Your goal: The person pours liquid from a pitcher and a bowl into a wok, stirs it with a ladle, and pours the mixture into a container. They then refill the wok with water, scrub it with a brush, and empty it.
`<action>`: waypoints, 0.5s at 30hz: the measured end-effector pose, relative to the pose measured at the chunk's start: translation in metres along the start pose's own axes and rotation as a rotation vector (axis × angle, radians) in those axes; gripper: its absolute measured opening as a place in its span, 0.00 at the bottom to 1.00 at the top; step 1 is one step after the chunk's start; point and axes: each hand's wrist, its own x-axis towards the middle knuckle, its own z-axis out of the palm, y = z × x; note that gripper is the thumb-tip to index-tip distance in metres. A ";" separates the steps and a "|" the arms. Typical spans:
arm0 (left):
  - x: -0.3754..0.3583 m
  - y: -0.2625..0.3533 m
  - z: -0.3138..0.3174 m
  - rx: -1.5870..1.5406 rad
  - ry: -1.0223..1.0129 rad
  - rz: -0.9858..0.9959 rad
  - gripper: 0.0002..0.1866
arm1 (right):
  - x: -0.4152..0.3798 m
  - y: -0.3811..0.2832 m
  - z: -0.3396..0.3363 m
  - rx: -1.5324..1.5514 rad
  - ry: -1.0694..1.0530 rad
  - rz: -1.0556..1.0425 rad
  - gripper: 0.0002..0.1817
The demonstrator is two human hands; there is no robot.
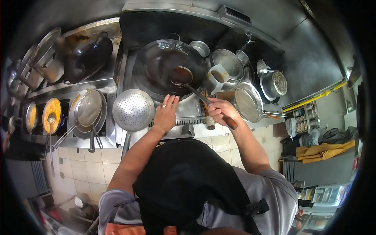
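My right hand (222,110) is wrapped around the handle of a ladle (182,75), whose bowl sits inside a large dark wok (156,64) and holds dark brown liquid. The wok contains dark liquid too. At the wok's near rim lies my left hand (167,111), fingers stretched forward and a ring on one of them; whether the fingertips touch the rim is hard to tell. Just left of that hand is a round perforated strainer (133,110). A bamboo brush (209,122) stands beside my right hand.
A white plastic jug (216,79) of brown liquid stands right of the wok. Mesh strainers (248,105) and metal pots (274,84) crowd the right side. Further left are another wok (88,58), pans of yellow-orange food (52,111) and a mesh skimmer (89,107).
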 end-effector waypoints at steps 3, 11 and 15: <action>0.000 -0.001 0.008 0.029 -0.025 0.006 0.46 | -0.016 -0.013 0.010 0.040 -0.005 0.029 0.16; 0.003 0.009 -0.003 -0.034 -0.057 -0.035 0.44 | -0.054 -0.039 0.005 0.162 0.034 -0.034 0.16; 0.003 0.008 0.000 -0.026 -0.055 -0.030 0.46 | -0.082 -0.054 -0.006 0.233 0.005 -0.095 0.19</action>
